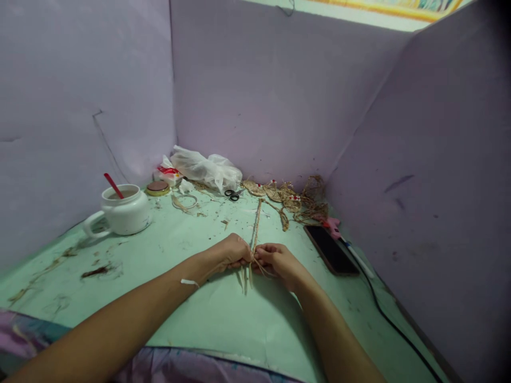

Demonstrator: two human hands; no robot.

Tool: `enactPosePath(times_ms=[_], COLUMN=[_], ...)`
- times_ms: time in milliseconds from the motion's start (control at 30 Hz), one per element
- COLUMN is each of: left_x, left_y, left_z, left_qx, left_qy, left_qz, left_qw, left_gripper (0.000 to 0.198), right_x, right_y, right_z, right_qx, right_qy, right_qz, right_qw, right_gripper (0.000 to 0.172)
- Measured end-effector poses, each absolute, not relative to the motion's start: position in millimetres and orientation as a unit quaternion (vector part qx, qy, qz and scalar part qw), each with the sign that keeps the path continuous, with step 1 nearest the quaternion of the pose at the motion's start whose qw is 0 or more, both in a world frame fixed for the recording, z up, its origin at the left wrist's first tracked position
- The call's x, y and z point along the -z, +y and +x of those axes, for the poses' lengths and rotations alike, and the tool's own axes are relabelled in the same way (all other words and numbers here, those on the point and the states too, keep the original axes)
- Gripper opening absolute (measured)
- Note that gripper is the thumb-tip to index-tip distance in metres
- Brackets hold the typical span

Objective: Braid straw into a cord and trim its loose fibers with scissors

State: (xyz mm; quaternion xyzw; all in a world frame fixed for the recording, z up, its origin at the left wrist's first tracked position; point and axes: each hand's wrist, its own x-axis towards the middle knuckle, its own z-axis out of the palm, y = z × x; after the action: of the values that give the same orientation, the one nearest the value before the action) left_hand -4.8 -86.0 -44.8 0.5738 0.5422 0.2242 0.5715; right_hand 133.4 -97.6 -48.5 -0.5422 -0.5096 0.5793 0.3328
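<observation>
A thin braided cord of straw-coloured fibre runs from the middle of the table toward me. My left hand is closed in a pinch on its near end. From the other side my right hand pinches the strands at the same spot, its fingertips almost touching the left ones. Loose fibre ends hang out below both hands. The exact grip of the fingertips is partly hidden. At the cord's far end lies a short darker braided piece.
Woven coils with red-and-white bits, tangled fibre, black scissors and a plastic bag lie at the back. A white mug stands left. To the right are a phone, a glue gun and a black cable.
</observation>
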Motion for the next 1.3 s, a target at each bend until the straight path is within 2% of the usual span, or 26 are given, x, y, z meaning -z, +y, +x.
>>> enactPosePath(times_ms=[233,467,767,900,1033,1200,1300], left_x=[48.2,40.4,32.9,32.0,36.6,29.4,21.2], left_y=[-86.3,-83.5,-94.4,-122.1,-132.8,-119.9,-102.3], left_z=[-5.9,-9.1,-6.9,5.3,11.3,-1.4,-16.0], left_qx=[-0.201,-0.153,-0.144,-0.142,-0.137,-0.116,-0.104], left_qy=[0.555,0.580,0.609,0.592,0.580,0.557,0.549], left_qz=[0.605,0.649,0.724,0.757,0.770,0.781,0.761], left_qw=[0.534,0.468,0.291,0.238,0.230,0.255,0.330], left_gripper=[0.008,0.004,0.009,0.012,0.014,0.003,0.019], right_x=[54.4,58.3,60.0,61.4,61.9,57.0,53.5], right_y=[-101.2,-96.7,-96.5,-96.7,-96.5,-97.6,-98.5], right_z=[129.7,131.7,128.8,130.4,131.4,132.2,132.6], right_qx=[-0.571,-0.559,-0.577,-0.584,-0.593,-0.611,-0.624], right_qy=[-0.524,-0.530,-0.483,-0.471,-0.471,-0.479,-0.481], right_qz=[-0.563,-0.562,-0.567,-0.567,-0.555,-0.531,-0.521], right_qw=[0.287,0.301,0.336,0.340,0.344,0.341,0.330], right_gripper=[0.018,0.009,0.002,0.007,0.011,0.016,0.016])
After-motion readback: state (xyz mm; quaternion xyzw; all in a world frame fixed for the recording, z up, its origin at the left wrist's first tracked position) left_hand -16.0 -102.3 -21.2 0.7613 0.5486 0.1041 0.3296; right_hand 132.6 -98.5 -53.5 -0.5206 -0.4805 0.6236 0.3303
